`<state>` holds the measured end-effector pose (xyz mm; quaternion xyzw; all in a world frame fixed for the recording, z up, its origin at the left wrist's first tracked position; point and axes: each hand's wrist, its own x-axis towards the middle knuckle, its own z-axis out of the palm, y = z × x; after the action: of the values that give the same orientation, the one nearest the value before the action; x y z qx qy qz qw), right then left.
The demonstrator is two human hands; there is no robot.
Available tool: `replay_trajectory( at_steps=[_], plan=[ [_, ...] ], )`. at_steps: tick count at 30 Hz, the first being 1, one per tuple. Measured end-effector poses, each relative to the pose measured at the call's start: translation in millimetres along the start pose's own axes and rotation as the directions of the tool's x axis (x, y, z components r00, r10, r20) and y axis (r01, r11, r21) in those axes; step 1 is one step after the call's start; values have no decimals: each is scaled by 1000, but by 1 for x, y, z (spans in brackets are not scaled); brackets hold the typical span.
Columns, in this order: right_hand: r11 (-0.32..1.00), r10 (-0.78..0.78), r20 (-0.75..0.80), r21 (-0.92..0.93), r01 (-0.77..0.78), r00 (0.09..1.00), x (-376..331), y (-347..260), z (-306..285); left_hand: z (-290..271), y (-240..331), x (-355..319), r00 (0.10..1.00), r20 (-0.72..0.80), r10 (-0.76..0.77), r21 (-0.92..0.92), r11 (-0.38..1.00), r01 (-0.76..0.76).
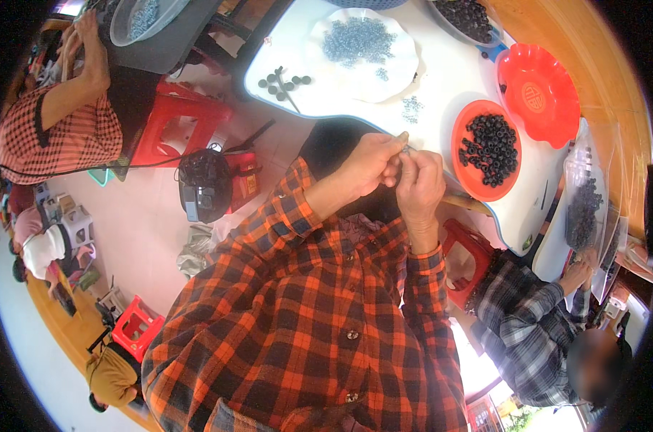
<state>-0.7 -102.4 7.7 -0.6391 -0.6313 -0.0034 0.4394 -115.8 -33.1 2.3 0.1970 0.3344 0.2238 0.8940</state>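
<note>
Worn on the head, aimed steeply down over an orange plaid shirt (305,317) and both forearms, which entered from the lower edge. Sat close to the left hand (366,164) and right hand (418,183), raised together near mid-frame. Took in the white table (449,79) beyond them, bent by the fisheye toward a dark rim. Caught other seated people at the far left and lower right. Only one view supplied, so nothing shared with a second.

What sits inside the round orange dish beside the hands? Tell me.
The orange dish holds a heap of small black rings. Its floor beneath the heap is covered.
</note>
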Motion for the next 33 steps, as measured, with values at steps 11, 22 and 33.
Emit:
replay_trajectory(
  at_steps=[11, 22, 33],
  plan=[
    [593, 539, 303, 525, -610, 785, -1, -13, -7, 1, -10, 5, 939, -27, 344, 237, 914, -328],
    [339, 605, 448, 603, -722, 658, -4, -3, -9, -4, -1, 2, 872, 121, 474, 432, 766, -476],
    [591, 562, 316, 493, -638, 765, -8, -6, -4, -4, 4, -4, 870, 127, 476, 584, 673, -453]
  ],
)
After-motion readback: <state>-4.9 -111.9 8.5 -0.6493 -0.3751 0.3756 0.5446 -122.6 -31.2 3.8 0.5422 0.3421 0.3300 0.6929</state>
